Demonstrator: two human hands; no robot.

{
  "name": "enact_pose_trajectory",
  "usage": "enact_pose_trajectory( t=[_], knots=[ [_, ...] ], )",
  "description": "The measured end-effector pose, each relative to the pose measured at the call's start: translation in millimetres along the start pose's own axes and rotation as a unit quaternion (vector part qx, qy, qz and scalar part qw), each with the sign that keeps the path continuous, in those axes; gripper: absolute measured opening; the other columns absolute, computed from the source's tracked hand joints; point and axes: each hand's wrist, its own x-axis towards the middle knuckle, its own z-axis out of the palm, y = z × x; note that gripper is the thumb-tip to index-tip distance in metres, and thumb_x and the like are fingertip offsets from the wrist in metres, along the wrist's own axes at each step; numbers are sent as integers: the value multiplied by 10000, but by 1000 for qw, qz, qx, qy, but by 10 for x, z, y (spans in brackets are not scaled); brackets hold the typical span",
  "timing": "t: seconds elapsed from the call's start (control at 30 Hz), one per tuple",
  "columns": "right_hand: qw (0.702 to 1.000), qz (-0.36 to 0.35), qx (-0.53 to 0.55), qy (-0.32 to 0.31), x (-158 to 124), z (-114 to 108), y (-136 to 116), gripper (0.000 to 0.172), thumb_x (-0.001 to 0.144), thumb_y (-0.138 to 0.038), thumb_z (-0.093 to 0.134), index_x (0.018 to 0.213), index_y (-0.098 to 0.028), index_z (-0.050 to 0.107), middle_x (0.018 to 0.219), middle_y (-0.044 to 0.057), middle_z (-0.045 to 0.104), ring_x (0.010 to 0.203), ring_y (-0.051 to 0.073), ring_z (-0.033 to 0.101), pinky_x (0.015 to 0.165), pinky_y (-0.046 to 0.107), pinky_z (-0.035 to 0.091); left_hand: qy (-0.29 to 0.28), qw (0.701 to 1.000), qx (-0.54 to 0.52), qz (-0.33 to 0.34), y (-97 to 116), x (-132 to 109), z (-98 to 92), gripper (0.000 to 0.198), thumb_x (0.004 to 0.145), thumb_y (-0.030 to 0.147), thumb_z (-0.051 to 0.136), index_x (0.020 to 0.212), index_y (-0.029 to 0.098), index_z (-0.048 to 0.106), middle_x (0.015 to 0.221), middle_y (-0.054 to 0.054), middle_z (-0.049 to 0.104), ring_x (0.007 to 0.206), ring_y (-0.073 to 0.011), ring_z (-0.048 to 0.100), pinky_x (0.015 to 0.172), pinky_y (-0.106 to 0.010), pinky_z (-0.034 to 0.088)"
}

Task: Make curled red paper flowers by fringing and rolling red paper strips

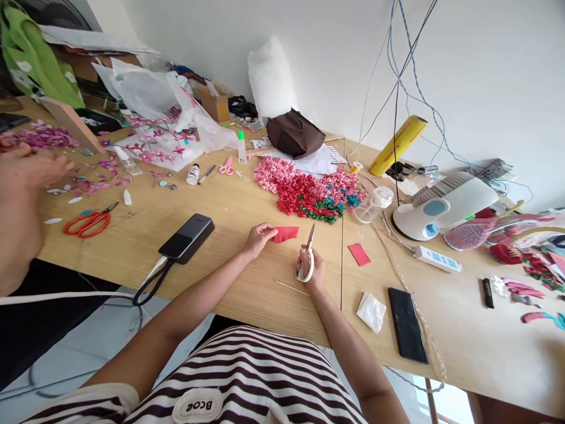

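Observation:
My left hand (260, 239) pinches one end of a red strip (286, 234) whose lower edge is cut into a fringe. Whether it is paper or cloth I cannot tell. In my right hand (314, 272) are scissors (306, 268) with white handles, blades pointing up and away from me, just right of the strip and apart from it. A flat red rectangle (359, 254) lies to the right on the table. Beyond my hands is a heap of small red, pink, green and blue pieces (304, 191). A thin stick (291, 287) rests near my right wrist.
A black power bank (187, 238) with cables lies left of my arm. Red-handled scissors (88, 222) are near a co-worker's hands (30, 168). On the right are a phone (408, 325), a folded tissue (371, 312), a white fan (445, 206) and a power strip (436, 259).

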Motion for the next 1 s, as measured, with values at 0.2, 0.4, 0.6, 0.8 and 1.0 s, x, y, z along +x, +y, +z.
enact_pose_trajectory(
  t=[0.2,0.4,0.6,0.8,1.0],
  knots=[
    [1000,-15,-19,5,6,5,-5,540,763,-622,739,1051,-181,621,563,-83,531,429,82,446,403,221,348,0,1000,0,2,31,-18,8,384,584,478,867,694,183,647,661,23,633,639,-125,555,659,-261,457],
    [999,-23,-29,1,11,-7,8,563,773,-642,729,1071,-175,624,561,-78,542,418,83,441,397,227,348,3,1000,-6,3,61,-44,22,392,579,469,887,689,172,656,670,16,650,643,-122,568,677,-260,467],
    [999,-19,-24,-10,21,-14,12,550,769,-641,731,1055,-183,624,558,-78,541,416,84,442,396,229,359,24,999,-36,-18,98,-42,46,454,508,487,919,693,162,661,664,2,680,628,-122,586,651,-261,489],
    [995,-50,-42,-79,-65,-12,-104,566,782,-634,732,1119,-195,613,612,-70,566,485,95,499,460,236,406,54,994,-80,-52,276,-14,73,399,603,413,880,757,157,615,726,-32,716,680,-153,667,685,-290,534],
    [976,-70,-59,-198,-204,-15,-206,635,817,-677,699,1220,-198,591,691,-42,602,565,116,558,522,253,432,38,991,-117,-56,598,-160,247,256,725,290,796,824,141,613,707,-32,723,712,-185,728,712,-310,566]
  ],
)
